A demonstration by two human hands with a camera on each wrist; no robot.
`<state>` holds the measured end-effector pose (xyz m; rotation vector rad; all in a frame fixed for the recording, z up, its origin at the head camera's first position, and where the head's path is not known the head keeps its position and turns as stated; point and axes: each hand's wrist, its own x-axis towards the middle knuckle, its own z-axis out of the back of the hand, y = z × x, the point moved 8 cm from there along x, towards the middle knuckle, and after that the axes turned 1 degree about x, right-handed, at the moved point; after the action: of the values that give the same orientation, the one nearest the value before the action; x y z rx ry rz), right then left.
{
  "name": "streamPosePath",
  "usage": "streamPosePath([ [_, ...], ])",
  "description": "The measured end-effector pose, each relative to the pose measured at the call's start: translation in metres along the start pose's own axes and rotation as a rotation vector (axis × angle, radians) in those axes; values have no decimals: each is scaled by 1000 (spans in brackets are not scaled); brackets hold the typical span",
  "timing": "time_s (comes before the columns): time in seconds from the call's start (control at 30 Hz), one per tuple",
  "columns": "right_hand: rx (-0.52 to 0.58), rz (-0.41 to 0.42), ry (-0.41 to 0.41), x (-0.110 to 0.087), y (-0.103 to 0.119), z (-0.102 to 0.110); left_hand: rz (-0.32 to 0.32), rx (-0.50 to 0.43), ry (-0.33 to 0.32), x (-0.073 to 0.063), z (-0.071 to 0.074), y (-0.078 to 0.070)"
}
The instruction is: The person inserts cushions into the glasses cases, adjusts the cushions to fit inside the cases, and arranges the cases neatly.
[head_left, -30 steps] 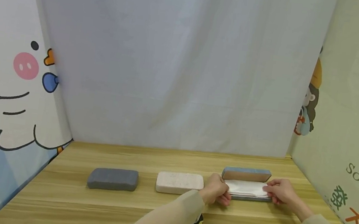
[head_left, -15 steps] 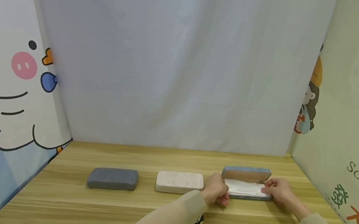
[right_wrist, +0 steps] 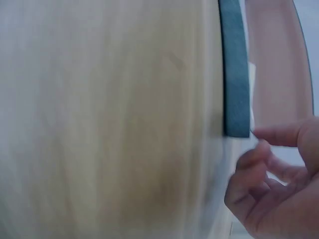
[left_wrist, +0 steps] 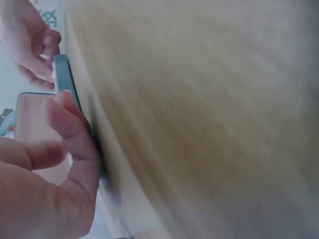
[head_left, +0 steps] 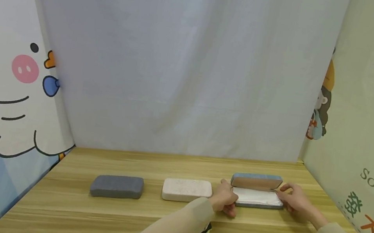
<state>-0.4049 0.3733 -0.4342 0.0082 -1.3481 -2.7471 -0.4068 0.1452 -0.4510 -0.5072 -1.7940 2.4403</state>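
Observation:
On the table's right side lies a blue-grey glasses case (head_left: 260, 206), its lid (head_left: 257, 182) standing up behind and showing a brownish-pink lining. Inside the base, a white folded cloth (head_left: 258, 197) lies flat. My left hand (head_left: 224, 198) touches the case's left end with bent fingers and covers that corner; in the left wrist view they overlap the front wall, and whether they grip it is hidden. At the right end is my right hand (head_left: 294, 200); one straight digit touches the corner by the cloth's edge, and the other fingers (right_wrist: 251, 162) are loosely bent beside it.
Left of the open case, a cream case (head_left: 187, 190) and a dark grey case (head_left: 117, 186) lie shut on the wooden table (head_left: 95, 218). A pale curtain (head_left: 185, 73) hangs behind, with printed panels at both sides.
The cloth's raised right edge now lies flatter within the case. My right hand has let go of it and shifted slightly right; my left hand has edged left.

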Motion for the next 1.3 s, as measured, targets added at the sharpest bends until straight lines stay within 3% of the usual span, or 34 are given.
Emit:
streamPosePath([
  [0.2,41,-30,209,-3,-4,6,14,-36,148,-3,-1,-1],
  [0.37,69,-2,355,-4,-5,-1,1,-70,177,-2,0,-1],
  [0.47,36,36,356,-3,-3,-5,-46,-83,176,-2,-2,-3],
  [0.63,-22,91,311,1,1,-9,-115,18,119,-3,-4,-8],
  [0.9,4,141,317,4,3,-10,-117,135,20,0,-5,-13],
  [1.17,-12,141,312,4,5,-10,-124,136,21,4,-5,-12],
  [1.3,-4,130,318,3,4,-10,-122,96,54,3,-6,-11],
])
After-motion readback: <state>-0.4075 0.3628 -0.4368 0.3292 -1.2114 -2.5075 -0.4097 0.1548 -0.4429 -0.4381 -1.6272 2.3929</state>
